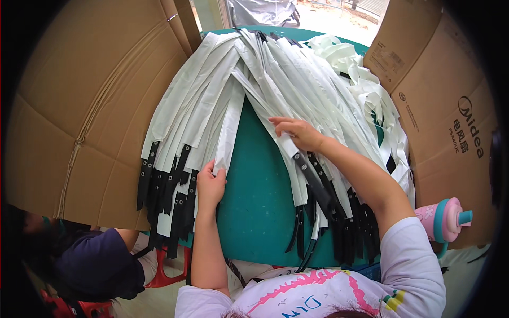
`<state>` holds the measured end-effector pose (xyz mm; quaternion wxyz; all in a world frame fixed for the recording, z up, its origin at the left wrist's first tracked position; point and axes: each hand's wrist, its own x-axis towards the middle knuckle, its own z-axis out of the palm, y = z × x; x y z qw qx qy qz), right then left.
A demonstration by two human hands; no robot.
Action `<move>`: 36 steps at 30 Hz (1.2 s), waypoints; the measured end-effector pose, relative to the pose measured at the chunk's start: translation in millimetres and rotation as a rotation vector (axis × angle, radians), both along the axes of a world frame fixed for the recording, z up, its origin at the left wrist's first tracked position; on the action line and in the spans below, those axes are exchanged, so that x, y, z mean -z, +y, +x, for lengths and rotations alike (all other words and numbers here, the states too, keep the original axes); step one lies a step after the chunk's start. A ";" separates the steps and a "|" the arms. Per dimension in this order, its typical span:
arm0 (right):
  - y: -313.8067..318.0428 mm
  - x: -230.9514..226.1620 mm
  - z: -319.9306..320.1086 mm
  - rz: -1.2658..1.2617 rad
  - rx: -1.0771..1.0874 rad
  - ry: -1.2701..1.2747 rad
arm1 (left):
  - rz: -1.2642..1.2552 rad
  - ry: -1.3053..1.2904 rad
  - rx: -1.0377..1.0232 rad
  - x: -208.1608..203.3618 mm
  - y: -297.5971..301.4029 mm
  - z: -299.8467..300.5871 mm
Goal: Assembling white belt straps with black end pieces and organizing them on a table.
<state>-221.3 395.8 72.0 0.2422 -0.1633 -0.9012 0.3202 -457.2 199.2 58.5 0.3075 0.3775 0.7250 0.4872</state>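
Long flat white strips (193, 106) with black ends carrying metal eyelets or snaps fan out in two piles. My left hand (211, 186) is closed on the lower end of a white strip (228, 132) at the inner edge of the left pile, pinched between thumb and fingers. Over the inner edge of the right pile, my right hand (299, 133) is loosely curled round another white strip (288, 146), its index finger partly extended. Below that hand the strip's black end (314, 183) hangs, smeared by motion. The palm side of my right hand is hidden.
The piles lie on a green table (253, 212). Loose white ribbon (371, 100) is heaped at the far right. Cardboard boxes stand at left (85, 116) and right (440, 127). A pink bottle (432, 220) is at lower right; another person (101, 262) sits at lower left by a red stool (168, 270).
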 end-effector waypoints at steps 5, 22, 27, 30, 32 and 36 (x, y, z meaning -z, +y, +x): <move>-15.0 -8.9 -7.7 0.349 -0.085 -0.176 | 0.038 -0.026 0.114 5.0 -2.7 17.1; -8.1 -37.5 -1.6 0.534 -0.225 -0.375 | 0.218 1.114 -0.348 -51.8 31.8 -10.5; -4.4 -25.9 4.7 0.433 -0.146 -0.271 | -0.122 1.203 -0.237 -59.9 47.4 -27.1; -3.7 -35.5 -8.8 0.306 -0.106 -0.422 | -0.157 1.040 -0.160 -56.8 53.9 -17.3; -6.5 -36.1 -23.8 0.311 0.041 -0.316 | -0.066 0.798 -0.046 -45.6 58.6 0.9; -9.0 -25.7 -33.9 0.499 0.140 -0.351 | 0.054 0.582 0.213 -30.9 50.3 73.0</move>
